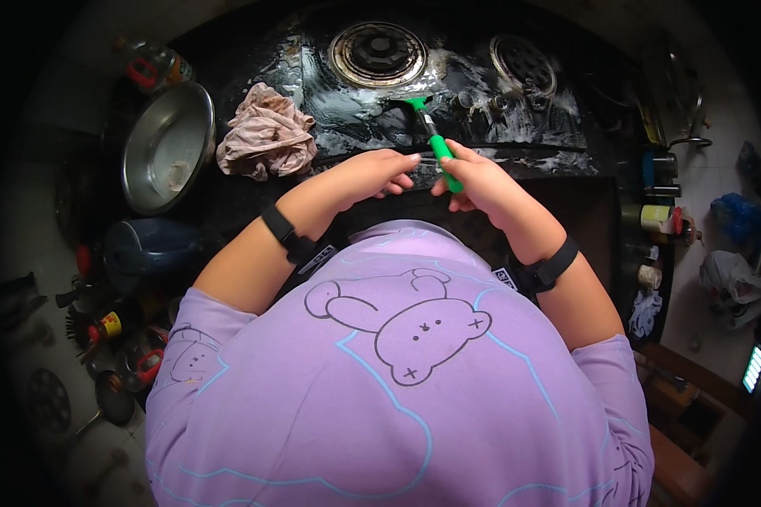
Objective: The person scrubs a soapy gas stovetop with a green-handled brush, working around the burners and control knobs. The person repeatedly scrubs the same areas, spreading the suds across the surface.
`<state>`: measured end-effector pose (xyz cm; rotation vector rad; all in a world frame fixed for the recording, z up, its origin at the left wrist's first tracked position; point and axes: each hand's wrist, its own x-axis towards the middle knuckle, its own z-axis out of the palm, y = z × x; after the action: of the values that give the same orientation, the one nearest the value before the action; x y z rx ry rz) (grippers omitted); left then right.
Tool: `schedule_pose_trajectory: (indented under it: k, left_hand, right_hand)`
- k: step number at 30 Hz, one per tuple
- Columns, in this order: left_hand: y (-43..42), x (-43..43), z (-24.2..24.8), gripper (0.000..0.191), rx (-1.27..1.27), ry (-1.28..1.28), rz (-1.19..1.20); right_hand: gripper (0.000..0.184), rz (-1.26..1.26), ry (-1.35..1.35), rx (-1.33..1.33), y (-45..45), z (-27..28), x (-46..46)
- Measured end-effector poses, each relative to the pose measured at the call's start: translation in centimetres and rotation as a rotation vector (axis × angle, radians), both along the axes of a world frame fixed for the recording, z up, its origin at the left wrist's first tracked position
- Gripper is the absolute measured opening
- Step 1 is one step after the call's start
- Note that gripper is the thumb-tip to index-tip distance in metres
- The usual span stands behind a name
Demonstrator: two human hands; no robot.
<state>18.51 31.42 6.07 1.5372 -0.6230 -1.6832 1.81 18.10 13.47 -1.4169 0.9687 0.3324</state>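
Note:
My right hand [472, 174] grips the green handle of a scraper [442, 152], whose green head rests on the black stovetop [342, 117] just below the larger gas burner [380, 54]. White foamy residue is smeared over the stovetop around it. My left hand [383, 171] hangs over the stove's front edge, fingers slightly curled and holding nothing, a short way left of the scraper handle. Left of the smears lies a crumpled, stained pinkish cloth [267, 133]. Two control knobs [463, 100] are to the right of the scraper head.
A steel basin [170, 149] stands left of the cloth, with a plastic bottle [155, 66] behind it. A smaller burner [523, 65] is at the back right. Jars and bottles [656, 218] line the right side; pans and bottles crowd the lower left.

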Motion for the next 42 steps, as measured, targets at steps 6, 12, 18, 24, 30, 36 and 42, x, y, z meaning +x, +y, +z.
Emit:
schedule_pose_trajectory:
  k: [6,12,18,24,30,36,42]
  left_hand:
    - [-1.5,-0.3,0.8,0.036,0.133,0.229,0.002]
    - [4.0,3.2,0.8,0.024,0.308,-0.069,0.101]
    - [10.0,5.4,2.6,0.026,0.439,-0.507,0.086]
    - [5.2,3.6,2.9,0.039,0.274,-0.916,-0.094]
    - [-2.2,3.5,1.5,0.041,0.375,-0.905,-0.145]
    - [0.3,1.9,2.8,0.045,0.39,-1.071,-0.104]
    - [-6.0,3.1,1.7,0.049,0.447,-1.06,-0.09]
  right_hand:
    - [0.058,-0.013,-0.146,0.078,0.0,-2.2,0.6]
    - [0.05,-0.232,-0.209,-0.23,-4.3,-5.7,-5.5]
    - [0.045,-0.501,-0.023,-0.265,-9.2,-12.9,-16.6]
    - [0.042,-0.443,0.131,-0.54,-13.1,-19.5,-23.0]
    - [0.04,-0.351,0.174,-0.563,-15.6,-20.2,-25.2]
    - [0.041,-0.325,0.22,-0.592,-18.2,-21.6,-28.5]
    - [0.039,-0.54,0.155,-0.692,-21.3,-22.2,-29.9]
